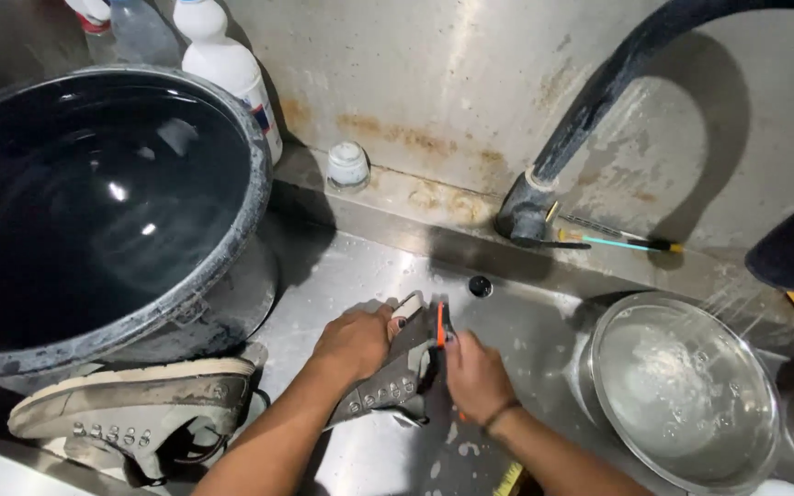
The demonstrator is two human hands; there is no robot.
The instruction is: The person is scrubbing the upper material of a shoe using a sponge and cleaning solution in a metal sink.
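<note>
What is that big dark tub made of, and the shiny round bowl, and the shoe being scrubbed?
The big dark round tub looks like glossy plastic, with a scuffed rim. The shiny round bowl seems polished metal, probably steel, mirroring light. The grey lace-up shoe appears to be fabric or suede with metal eyelets, though that's uncertain.

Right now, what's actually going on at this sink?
A person is scrubbing a grey shoe in a steel sink. The left hand grips the shoe, tilted on its side, while the right hand works an orange-handled brush against it. The matching second shoe lies on its side at the lower left, below a large dark basin. Right of the hands, a metal bowl holds foamy water, with spray falling onto it.
</note>
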